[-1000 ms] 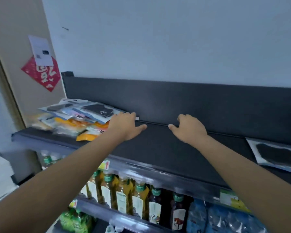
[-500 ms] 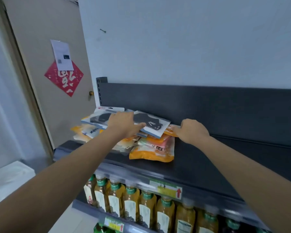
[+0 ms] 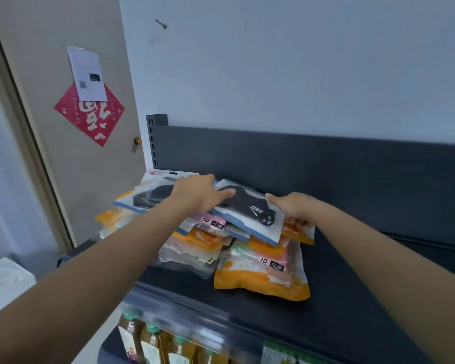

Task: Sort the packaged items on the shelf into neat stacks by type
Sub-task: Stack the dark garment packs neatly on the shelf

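Observation:
A messy pile of packets lies at the left end of the dark shelf (image 3: 339,306). On top are flat white-and-blue packets with black contents, one (image 3: 250,214) in the middle and one (image 3: 147,198) to its left. Beneath them sit orange packets, with one (image 3: 260,282) lying at the front. My left hand (image 3: 200,195) rests flat on top of the pile, thumb stretched over the middle white packet. My right hand (image 3: 292,208) is at that packet's right edge, thumb on top and fingers curled down beside it onto an orange packet.
The shelf's dark back panel (image 3: 326,166) rises just behind the pile. Bottles of yellow drink (image 3: 153,342) stand on the shelf below. A door with a red paper sign (image 3: 90,114) is to the left. Bare shelf stretches to the right of the pile.
Both hands have moved left from the bare middle of the shelf to the pile. The left now lies on top of it and the right has closed on the white packet's right edge.

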The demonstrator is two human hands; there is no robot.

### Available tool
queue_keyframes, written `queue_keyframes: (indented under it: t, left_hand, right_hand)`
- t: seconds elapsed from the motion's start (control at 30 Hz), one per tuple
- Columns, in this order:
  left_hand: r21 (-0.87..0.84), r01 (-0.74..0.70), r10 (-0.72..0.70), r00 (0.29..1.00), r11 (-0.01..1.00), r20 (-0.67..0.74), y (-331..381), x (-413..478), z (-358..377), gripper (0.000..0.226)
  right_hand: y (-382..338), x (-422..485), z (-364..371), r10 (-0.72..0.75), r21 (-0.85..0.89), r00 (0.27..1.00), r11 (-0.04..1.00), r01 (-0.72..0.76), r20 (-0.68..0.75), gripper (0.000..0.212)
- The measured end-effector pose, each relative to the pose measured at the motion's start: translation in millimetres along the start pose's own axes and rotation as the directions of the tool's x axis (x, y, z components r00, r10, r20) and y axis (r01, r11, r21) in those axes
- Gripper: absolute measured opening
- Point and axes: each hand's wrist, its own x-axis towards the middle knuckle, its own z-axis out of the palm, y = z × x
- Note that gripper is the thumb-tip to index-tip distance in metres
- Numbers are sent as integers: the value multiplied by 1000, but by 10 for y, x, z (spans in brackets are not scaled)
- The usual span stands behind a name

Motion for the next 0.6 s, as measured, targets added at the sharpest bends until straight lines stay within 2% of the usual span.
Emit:
queue_keyframes:
  t: [0.17,0.27,0.43,0.5,0.6]
  left_hand:
    - [-10,-93,93,996,996,-2,-44,146,48,70]
    - [-62,-153,150,988,986,-47,-113,194,54,65]
    - [-103,-271,267,962,957,-52,-154,170,-49,74]
    - [-120,-319,313,947,940,-68,-136,143,-95,74]
    - [-157,-379,371,925,912,-79,-83,99,-143,73]
  right_hand:
    - [-107,25,65,79,75,996,994,-76,-45,79]
    - [-152,-33,104,132,217,986,970,-107,-101,78]
    - [-204,-154,174,222,447,938,891,-84,-265,54]
    - [-219,-245,163,249,445,911,892,-83,-328,44]
    - [-205,-425,118,305,410,868,902,-132,-392,43]
